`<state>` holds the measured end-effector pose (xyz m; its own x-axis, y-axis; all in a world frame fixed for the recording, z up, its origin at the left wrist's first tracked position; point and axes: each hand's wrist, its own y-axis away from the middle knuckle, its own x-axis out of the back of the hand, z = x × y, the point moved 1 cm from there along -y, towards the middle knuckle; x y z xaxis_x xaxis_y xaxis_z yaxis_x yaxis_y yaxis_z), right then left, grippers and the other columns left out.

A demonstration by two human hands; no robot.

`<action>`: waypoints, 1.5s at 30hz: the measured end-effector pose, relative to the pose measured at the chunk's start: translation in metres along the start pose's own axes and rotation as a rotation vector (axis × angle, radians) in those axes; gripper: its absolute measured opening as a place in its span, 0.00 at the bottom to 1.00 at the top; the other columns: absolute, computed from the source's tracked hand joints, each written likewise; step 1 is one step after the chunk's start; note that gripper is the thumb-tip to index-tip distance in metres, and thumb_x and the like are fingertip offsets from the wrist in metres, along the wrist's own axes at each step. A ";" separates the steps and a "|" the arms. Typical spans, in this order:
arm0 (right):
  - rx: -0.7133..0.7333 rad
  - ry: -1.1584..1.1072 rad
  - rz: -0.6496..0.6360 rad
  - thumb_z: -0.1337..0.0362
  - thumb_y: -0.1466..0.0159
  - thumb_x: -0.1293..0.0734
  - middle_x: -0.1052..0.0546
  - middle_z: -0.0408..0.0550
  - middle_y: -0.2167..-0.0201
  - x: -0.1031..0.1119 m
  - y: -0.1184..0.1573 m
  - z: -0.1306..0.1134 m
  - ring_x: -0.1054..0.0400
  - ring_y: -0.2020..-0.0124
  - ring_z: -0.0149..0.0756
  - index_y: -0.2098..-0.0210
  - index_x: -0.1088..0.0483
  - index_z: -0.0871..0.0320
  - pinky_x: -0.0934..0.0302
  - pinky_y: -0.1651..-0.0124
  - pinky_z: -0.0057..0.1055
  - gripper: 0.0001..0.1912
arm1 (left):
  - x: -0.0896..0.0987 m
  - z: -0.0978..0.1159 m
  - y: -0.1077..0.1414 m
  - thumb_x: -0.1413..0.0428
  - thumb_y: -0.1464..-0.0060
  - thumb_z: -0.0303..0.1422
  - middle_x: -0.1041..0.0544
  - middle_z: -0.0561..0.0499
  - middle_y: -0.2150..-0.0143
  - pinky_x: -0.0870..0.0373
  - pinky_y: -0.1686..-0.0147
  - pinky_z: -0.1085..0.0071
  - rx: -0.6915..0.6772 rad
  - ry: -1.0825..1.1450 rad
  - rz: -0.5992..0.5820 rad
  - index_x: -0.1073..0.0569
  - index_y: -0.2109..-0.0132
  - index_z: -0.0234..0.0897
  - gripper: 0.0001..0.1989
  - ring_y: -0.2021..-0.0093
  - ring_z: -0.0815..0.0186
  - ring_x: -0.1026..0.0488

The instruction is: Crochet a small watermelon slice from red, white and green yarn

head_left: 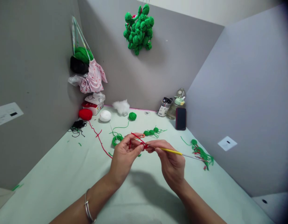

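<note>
Our left hand (124,154) is pinching a small red yarn piece (145,146), probably for steadiness, and our right hand (171,165) a yellow-handled metal hook (171,151) at its right.

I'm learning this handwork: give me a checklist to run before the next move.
1. Right hand gripping the yellow-handled tool: ok.
2. Left hand pinching the small red piece: ok.
3. Tool's working end through a loop: cannot tell, too small.
4. Red strand leading from the red yarn ball toward the left hand: ok.
5. Table tidy at right: not ok, green and red scraps lie heaped there.
</note>
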<state>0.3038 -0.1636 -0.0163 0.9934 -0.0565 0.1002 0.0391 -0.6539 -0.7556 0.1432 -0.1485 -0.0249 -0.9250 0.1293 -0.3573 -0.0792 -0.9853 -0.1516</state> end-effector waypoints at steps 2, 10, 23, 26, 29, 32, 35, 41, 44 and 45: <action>-0.003 0.022 -0.019 0.68 0.24 0.34 0.15 0.48 0.61 0.001 -0.001 -0.001 0.20 0.65 0.36 0.52 0.17 0.52 0.21 0.62 0.34 0.12 | -0.001 0.000 0.001 0.31 0.46 0.32 0.20 0.54 0.69 0.26 0.58 0.67 -0.014 -0.012 0.008 0.20 0.50 0.39 0.16 0.63 0.63 0.22; -0.059 -0.031 0.003 0.67 0.24 0.34 0.15 0.48 0.62 -0.002 0.001 0.000 0.20 0.67 0.34 0.55 0.17 0.53 0.21 0.63 0.32 0.11 | -0.004 -0.001 0.003 0.31 0.47 0.30 0.23 0.56 0.69 0.26 0.56 0.67 -0.043 -0.033 0.022 0.20 0.50 0.38 0.17 0.64 0.65 0.24; -0.239 -0.199 0.127 0.58 0.26 0.30 0.15 0.46 0.64 -0.006 0.004 0.010 0.22 0.71 0.33 0.57 0.16 0.51 0.24 0.64 0.32 0.09 | -0.005 -0.004 0.005 0.29 0.47 0.31 0.24 0.58 0.68 0.28 0.56 0.70 -0.036 0.111 0.027 0.21 0.48 0.39 0.20 0.63 0.67 0.26; -0.160 -0.106 0.077 0.63 0.25 0.33 0.16 0.46 0.64 -0.006 0.005 0.010 0.23 0.69 0.33 0.55 0.17 0.49 0.24 0.65 0.31 0.10 | -0.006 -0.008 0.005 0.29 0.46 0.34 0.23 0.56 0.65 0.28 0.56 0.70 -0.009 0.163 0.028 0.21 0.47 0.39 0.20 0.61 0.67 0.26; 0.101 0.225 0.019 0.72 0.27 0.32 0.19 0.48 0.61 -0.004 0.011 0.010 0.23 0.63 0.36 0.49 0.17 0.47 0.25 0.62 0.32 0.16 | -0.008 -0.009 0.006 0.28 0.46 0.35 0.23 0.56 0.66 0.29 0.57 0.71 0.047 0.214 0.021 0.21 0.46 0.39 0.22 0.63 0.68 0.27; 0.351 0.487 -0.038 0.78 0.30 0.31 0.21 0.49 0.59 -0.001 0.017 0.012 0.23 0.59 0.38 0.41 0.20 0.46 0.25 0.58 0.34 0.25 | -0.010 -0.007 0.008 0.28 0.47 0.36 0.25 0.56 0.68 0.30 0.59 0.73 0.143 0.266 -0.002 0.21 0.44 0.37 0.25 0.66 0.70 0.29; 0.301 0.391 -0.058 0.79 0.30 0.32 0.20 0.49 0.57 0.002 0.014 0.013 0.21 0.57 0.38 0.40 0.21 0.46 0.25 0.57 0.33 0.26 | -0.010 -0.003 0.008 0.28 0.47 0.37 0.28 0.57 0.69 0.33 0.69 0.75 0.243 0.309 -0.051 0.22 0.41 0.32 0.28 0.74 0.75 0.36; -0.026 0.031 0.034 0.68 0.25 0.33 0.17 0.45 0.64 0.005 0.001 0.006 0.22 0.65 0.34 0.53 0.17 0.49 0.26 0.58 0.34 0.12 | -0.008 0.004 0.004 0.29 0.48 0.33 0.31 0.60 0.69 0.45 0.78 0.77 0.220 0.300 -0.041 0.20 0.44 0.34 0.24 0.80 0.81 0.48; -0.206 -0.140 0.108 0.62 0.26 0.30 0.16 0.46 0.64 0.008 -0.001 0.006 0.22 0.68 0.33 0.58 0.16 0.51 0.25 0.62 0.32 0.09 | -0.007 0.007 0.003 0.29 0.48 0.31 0.29 0.59 0.68 0.47 0.79 0.78 0.155 0.261 -0.026 0.18 0.46 0.37 0.21 0.80 0.80 0.47; -0.265 -0.205 0.125 0.60 0.27 0.29 0.16 0.46 0.64 0.009 -0.002 0.008 0.22 0.69 0.33 0.59 0.15 0.51 0.25 0.63 0.32 0.08 | -0.006 0.007 0.002 0.29 0.47 0.31 0.29 0.59 0.68 0.47 0.79 0.77 0.137 0.246 -0.024 0.18 0.46 0.38 0.20 0.80 0.80 0.46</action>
<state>0.3136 -0.1569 -0.0187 0.9907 -0.0133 -0.1352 -0.0870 -0.8262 -0.5566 0.1461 -0.1526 -0.0162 -0.8054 0.1596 -0.5708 -0.1647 -0.9854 -0.0430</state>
